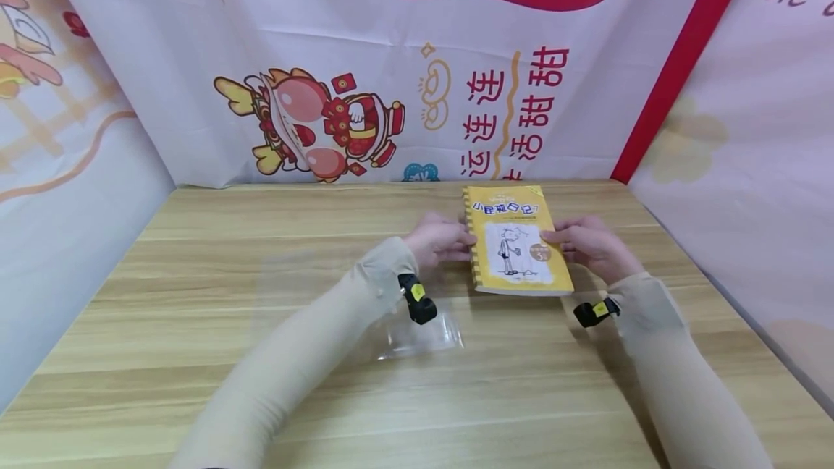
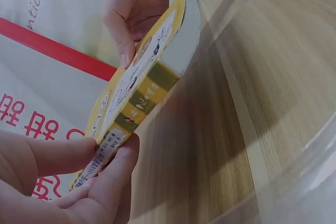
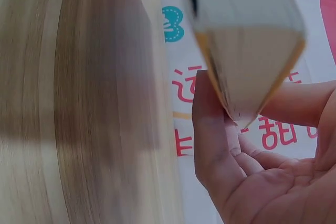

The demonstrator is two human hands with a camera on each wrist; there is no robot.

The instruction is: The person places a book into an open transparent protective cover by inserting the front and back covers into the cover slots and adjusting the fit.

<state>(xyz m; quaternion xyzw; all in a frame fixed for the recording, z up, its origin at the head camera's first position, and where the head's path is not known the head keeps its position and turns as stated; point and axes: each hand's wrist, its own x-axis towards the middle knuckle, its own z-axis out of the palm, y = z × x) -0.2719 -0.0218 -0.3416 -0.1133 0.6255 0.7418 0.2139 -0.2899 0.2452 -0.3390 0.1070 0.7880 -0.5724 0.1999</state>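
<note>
A yellow paperback book (image 1: pixel 517 241) with a cartoon boy on its cover is held just above the table, cover up. My left hand (image 1: pixel 438 241) grips it by the spine, thumb and fingers on either side, as the left wrist view shows at the book's near end (image 2: pixel 139 95). On the opposite edge, my right hand (image 1: pixel 593 246) pinches the pages between thumb and fingers. In the right wrist view the page block (image 3: pixel 252 61) sits between the thumb and fingers of that hand (image 3: pixel 262 182).
A clear plastic sheet or bag (image 1: pixel 420 339) lies on the wooden table (image 1: pixel 195 382) beneath and beside my left forearm. Behind the table hangs a printed cloth (image 1: pixel 391 35) with red lettering, and more cloth covers both sides.
</note>
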